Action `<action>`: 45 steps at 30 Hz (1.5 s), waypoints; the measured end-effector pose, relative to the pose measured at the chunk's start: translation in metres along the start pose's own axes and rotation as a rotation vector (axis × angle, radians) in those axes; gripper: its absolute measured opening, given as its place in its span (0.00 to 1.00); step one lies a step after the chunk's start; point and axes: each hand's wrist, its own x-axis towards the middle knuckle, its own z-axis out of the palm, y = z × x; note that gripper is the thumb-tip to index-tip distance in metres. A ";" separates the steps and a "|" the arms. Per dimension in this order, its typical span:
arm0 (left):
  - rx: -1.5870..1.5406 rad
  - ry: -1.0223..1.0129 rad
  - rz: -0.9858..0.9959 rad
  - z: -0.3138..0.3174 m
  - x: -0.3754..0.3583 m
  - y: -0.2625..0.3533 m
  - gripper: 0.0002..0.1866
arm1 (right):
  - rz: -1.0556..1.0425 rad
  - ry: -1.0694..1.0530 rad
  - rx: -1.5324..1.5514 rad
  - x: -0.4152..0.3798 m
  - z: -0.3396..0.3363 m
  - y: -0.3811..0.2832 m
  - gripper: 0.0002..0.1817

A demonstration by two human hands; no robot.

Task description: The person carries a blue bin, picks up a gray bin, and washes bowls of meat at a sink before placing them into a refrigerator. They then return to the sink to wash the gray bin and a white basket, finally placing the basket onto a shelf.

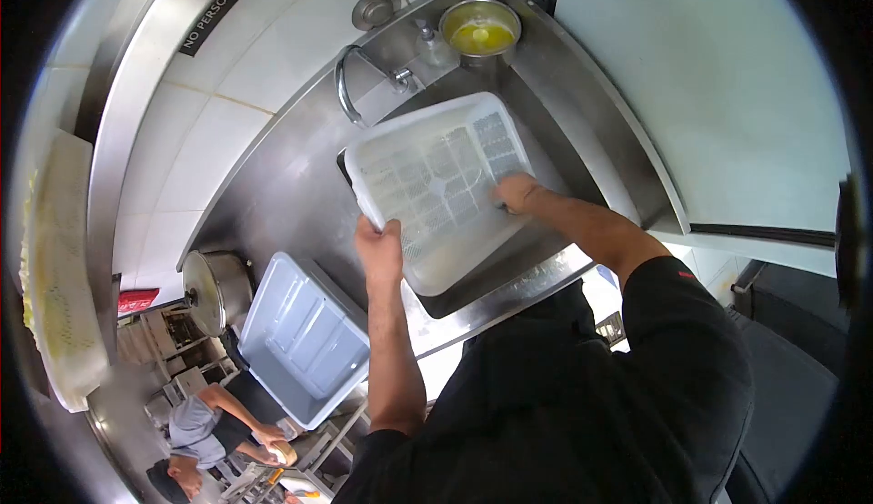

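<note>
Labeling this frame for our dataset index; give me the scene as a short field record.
left hand: gripping the near-left rim of the white tray
right hand: inside the tray, toward its right side; blurred, anything held unclear
tray: perforated base, over the sink
behind tray: faucet, pump bottle, metal pot with yellow contents
left side: blue-gray bin, lidded pot
background: co-worker

A commercial kitchen, shown by its steel sink point(273, 186) and lidded pot point(216, 293).
</note>
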 end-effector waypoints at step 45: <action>-0.838 -0.413 -0.394 0.045 0.007 0.026 0.16 | 0.016 0.088 1.727 -0.053 -0.146 -0.123 0.34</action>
